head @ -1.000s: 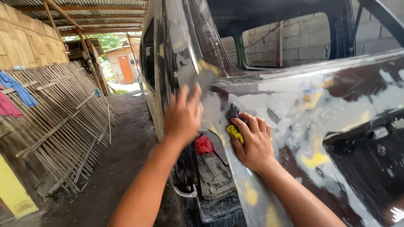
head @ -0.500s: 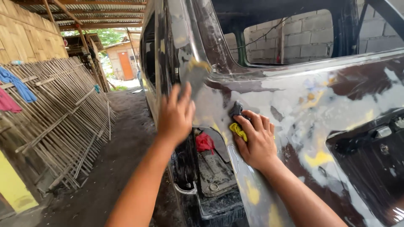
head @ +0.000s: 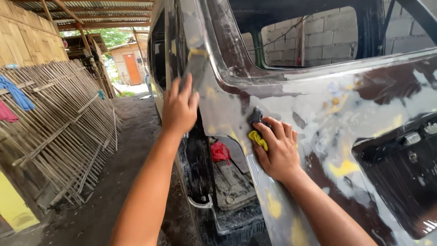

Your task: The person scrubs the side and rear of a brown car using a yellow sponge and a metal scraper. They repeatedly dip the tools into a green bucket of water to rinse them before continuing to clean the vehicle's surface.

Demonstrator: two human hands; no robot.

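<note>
My right hand presses a dark sanding pad with a yellow backing flat against the van's rear panel, which is patched with grey primer and yellow filler over dark paint. My left hand rests with fingers spread on the van's rear corner pillar, holding nothing. Below the hands the tail-light opening gapes, with a red rag inside it.
A leaning stack of bamboo slat panels lines the left side, with blue cloth and pink cloth draped on it. A dirt lane runs between the panels and the van. A block wall shows through the rear window.
The left hand has slid a little higher up the corner pillar. The right hand with the pad has shifted slightly on the panel.
</note>
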